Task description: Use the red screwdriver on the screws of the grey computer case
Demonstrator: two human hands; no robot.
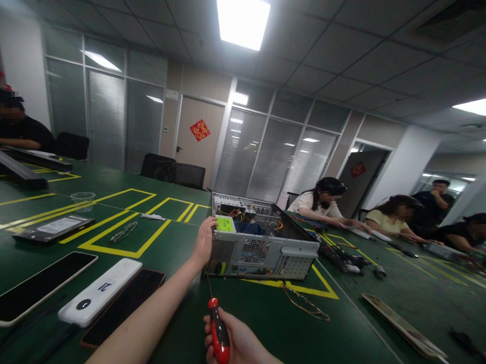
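Note:
An opened desktop computer case [266, 256] lies on the green table with its rear panel toward me. Inside, wires and a box with a yellow-green label [225, 224] show. My left hand [206, 240] grips the upper left corner of the case, beside that label; its fingertips are partly hidden. In my right hand [231, 341] is a red-and-black screwdriver [218, 333], held by its handle. Its thin shaft points up toward the lower left corner of the case. Whether the tip touches a screw there, I cannot tell.
Left of me lie a hard drive [54, 229], a white power bank [100, 292] and phones [42, 284]. A plastic cup [83, 201] stands farther back. Twisted wire [307, 302] lies before the case. Another phone [402, 325] is at right. Several people sit around the table.

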